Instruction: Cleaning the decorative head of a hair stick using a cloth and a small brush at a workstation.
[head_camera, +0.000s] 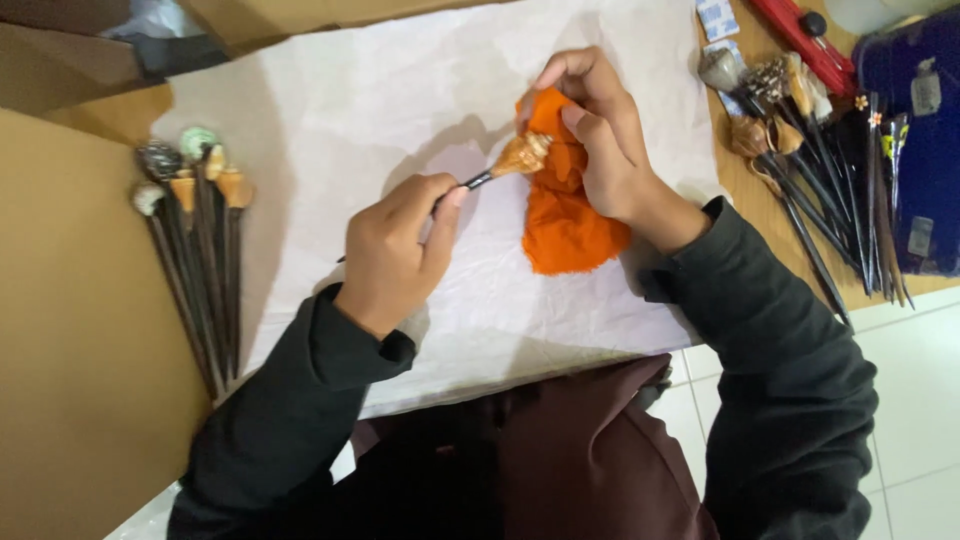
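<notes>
- Left hand (392, 250): fingers curled tight round a thin dark stick (478, 181), thumb pressed along the shaft. The stick's tip carries a tan spiral shell (523, 154).
- Right hand (595, 130): closed round the upper part of an orange cloth (562, 215), fingers bent over it, thumb just beside the shell.
- Shell lies against the cloth, touching it; the rest of the cloth trails down onto the white paper sheet (370, 100).
- Paper sheet as landmark: both hands work above its middle.
- Left of the sheet, a bundle of shell-tipped sticks (195, 250) lies partly on its edge.
- Right of the sheet, a second heap of sticks (820, 170) lies on the tabletop (745, 190).
</notes>
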